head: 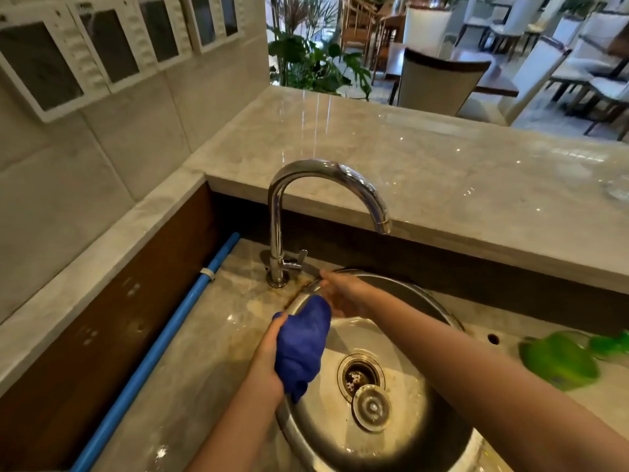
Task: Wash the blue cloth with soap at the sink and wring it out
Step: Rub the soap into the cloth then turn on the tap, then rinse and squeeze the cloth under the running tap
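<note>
Blue cloth (301, 345): bunched roll over L rim of sink (408, 447); long axis runs near-to-far, upper end toward faucet (276, 216), tail end hangs toward viewer.
L hand (269, 362): fingers curled round cloth mid-section.
R hand (343, 296): fingers straight, pointing at faucet lever (301, 258); just beside cloth top, contact unclear.
Strainer plug (371, 407): lies in basin beside drain (360, 374).

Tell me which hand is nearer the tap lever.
Right. The right hand lies just below and right of the tap lever, fingertips stretched toward it. The left hand is farther down, gripping the blue cloth over the sink.
</note>
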